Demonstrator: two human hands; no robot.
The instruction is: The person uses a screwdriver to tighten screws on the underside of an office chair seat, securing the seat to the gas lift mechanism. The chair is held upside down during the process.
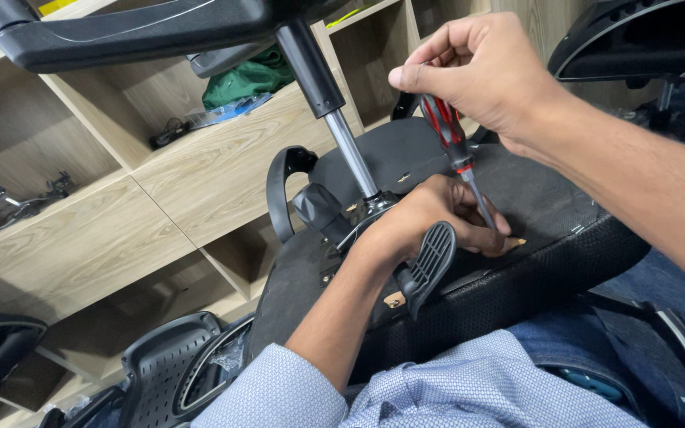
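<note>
the right hand (481, 67) is closed around the red-and-black handle of a screwdriver (455, 150), whose long axis runs steeply down and slightly rightward from that hand to a tip on the underside of the upturned chair seat (549, 206), which lies across the person's lap. the left hand (438, 218) lies directly below the right one, fingers curled against the seat and pinching around the shaft just beside the tip, so it is the nearer hand to the contact point. a black lever paddle (430, 265) juts out under the left wrist, and the chrome gas column (350, 150) rises from the mechanism just left of it, with wooden shelves (89, 238) behind.
</note>
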